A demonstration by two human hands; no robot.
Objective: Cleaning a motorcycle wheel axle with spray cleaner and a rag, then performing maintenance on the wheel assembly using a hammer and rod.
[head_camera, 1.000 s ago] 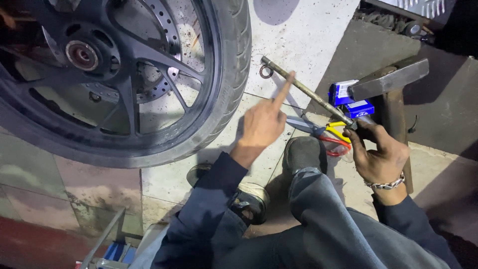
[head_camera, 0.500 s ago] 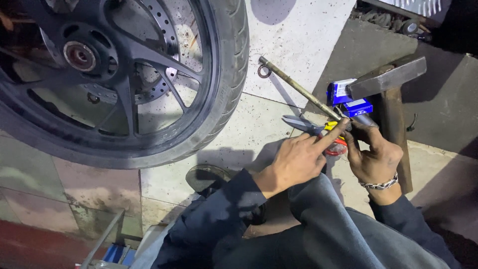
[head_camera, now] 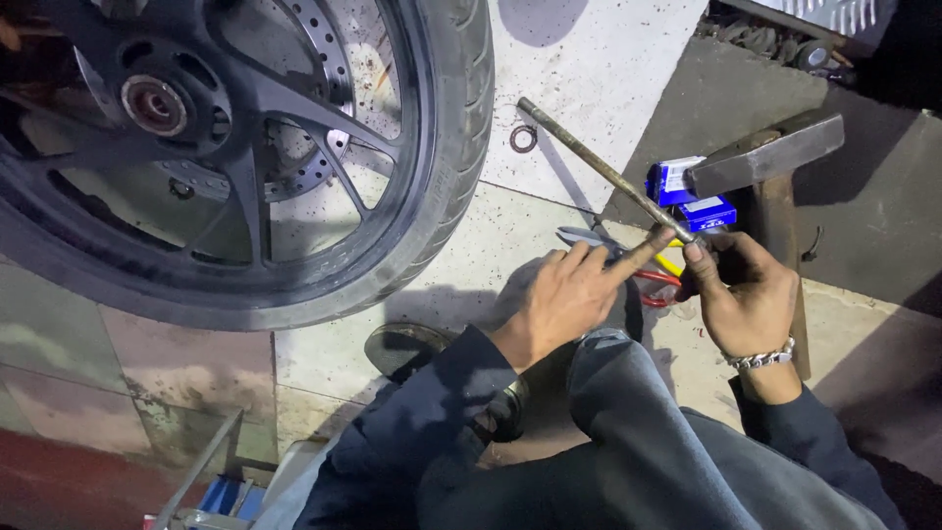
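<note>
— Where is the long metal rod (head_camera: 599, 169)?
— It slants over the pale concrete floor (head_camera: 589, 59), its near end pinched in the right hand (head_camera: 746, 294); the left hand (head_camera: 574, 294) lays an extended fingertip on it, other fingers loosely bent.
— And the setting?
— Floor slabs, worn and stained (dimly lit). A small ring washer (head_camera: 523, 138) lies near the rod's far tip. Blue boxes (head_camera: 687, 196) sit beside a hammer (head_camera: 775, 167), steel-headed, wooden-handled. A ribbed black tyre on a spoked wheel (head_camera: 294, 167) lies left.

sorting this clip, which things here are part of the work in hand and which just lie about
In hand: long metal rod, gripped at its near end by the right hand; left hand fingering it.

Lying about: wheel, hammer, blue boxes, ring, pliers.
</note>
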